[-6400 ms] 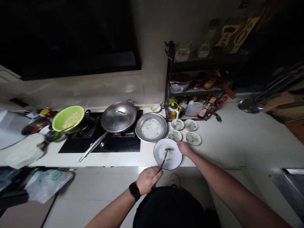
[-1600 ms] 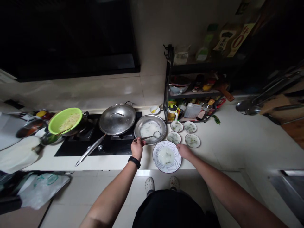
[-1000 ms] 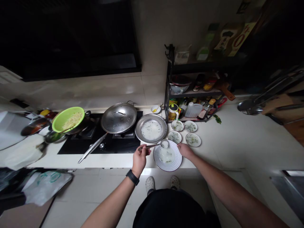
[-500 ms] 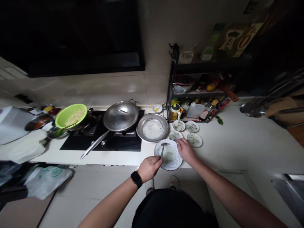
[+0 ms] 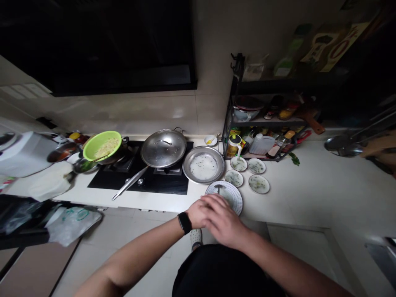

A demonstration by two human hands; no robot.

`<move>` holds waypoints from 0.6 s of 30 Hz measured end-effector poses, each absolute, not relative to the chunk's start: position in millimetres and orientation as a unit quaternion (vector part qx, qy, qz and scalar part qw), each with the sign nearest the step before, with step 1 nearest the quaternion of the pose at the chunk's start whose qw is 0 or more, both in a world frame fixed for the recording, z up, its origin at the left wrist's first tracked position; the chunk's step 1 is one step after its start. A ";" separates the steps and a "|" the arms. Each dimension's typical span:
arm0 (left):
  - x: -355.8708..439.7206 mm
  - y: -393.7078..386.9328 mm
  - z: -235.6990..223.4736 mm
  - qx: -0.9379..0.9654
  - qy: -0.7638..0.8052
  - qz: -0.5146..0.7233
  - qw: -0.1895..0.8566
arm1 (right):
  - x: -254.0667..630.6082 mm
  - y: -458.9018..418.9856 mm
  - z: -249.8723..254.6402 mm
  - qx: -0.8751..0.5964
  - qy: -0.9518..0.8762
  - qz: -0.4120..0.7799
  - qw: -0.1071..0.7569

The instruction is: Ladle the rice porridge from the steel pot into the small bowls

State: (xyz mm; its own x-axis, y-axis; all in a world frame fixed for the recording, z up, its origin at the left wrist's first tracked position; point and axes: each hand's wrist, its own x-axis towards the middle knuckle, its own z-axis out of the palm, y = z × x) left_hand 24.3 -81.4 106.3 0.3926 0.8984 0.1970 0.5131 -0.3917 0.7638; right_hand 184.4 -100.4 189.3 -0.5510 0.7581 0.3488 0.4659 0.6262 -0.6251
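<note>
Kitchen counter (image 5: pixel 297 187) seen from above, clock positions being taken from the striped plate (image 5: pixel 238 201), which lies near the counter's front edge with 12 o'clock toward the wall. The plate holds a pale, cloudy liquid. Between 12 and 2 o'clock stand four small dark-rimmed dishes (image 5: pixel 267 188) of similar liquid flecked with green. At 11 o'clock, a steel basin (image 5: pixel 187 166) contains white liquid with dark flecks; beyond it, a small white bowl (image 5: pixel 213 144) holds something yellow. At 10 o'clock, a lidded wok (image 5: pixel 161 154) rests on the hob (image 5: pixel 171 186), its contents covered; farther out, a green basin (image 5: pixel 88 153) bears pale shredded food.

The right hand (image 5: pixel 225 222), fingers extended, lies across the left hand (image 5: pixel 198 213) at 6 to 7 o'clock. Both overlap the plate's near side. A ladle (image 5: pixel 219 189) shows only as a short dark length over the plate; the left hand's grip is concealed, so whether it grasps the handle cannot be told.

Bottles atop the rack (image 5: pixel 236 88) at 1 o'clock are lost in shadow. Both forearms are cut off below. Counter extends broadly at 3 o'clock; tiled floor (image 5: pixel 130 231) begins beyond the front edge at 8 o'clock.
</note>
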 end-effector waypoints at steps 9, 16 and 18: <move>10.3 -53.8 141.6 0.919 0.320 0.192 0.125 | 305.6 -76.9 88.0 -0.675 -0.604 0.255 0.338; 6.1 -60.2 147.6 0.959 0.210 0.152 0.110 | 338.6 -97.4 36.0 -0.729 -0.557 0.272 0.289; 4.7 -61.5 149.4 0.962 0.194 0.149 0.121 | 338.6 -99.1 31.1 -0.733 -0.556 0.272 0.284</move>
State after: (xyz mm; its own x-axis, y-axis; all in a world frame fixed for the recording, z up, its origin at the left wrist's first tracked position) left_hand 4.7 -61.5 149.4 0.8802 0.4098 0.2396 0.3378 -0.8953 0.2904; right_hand 338.6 -99.1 31.1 0.2353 0.9684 -0.0832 0.6603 -0.2220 -0.7174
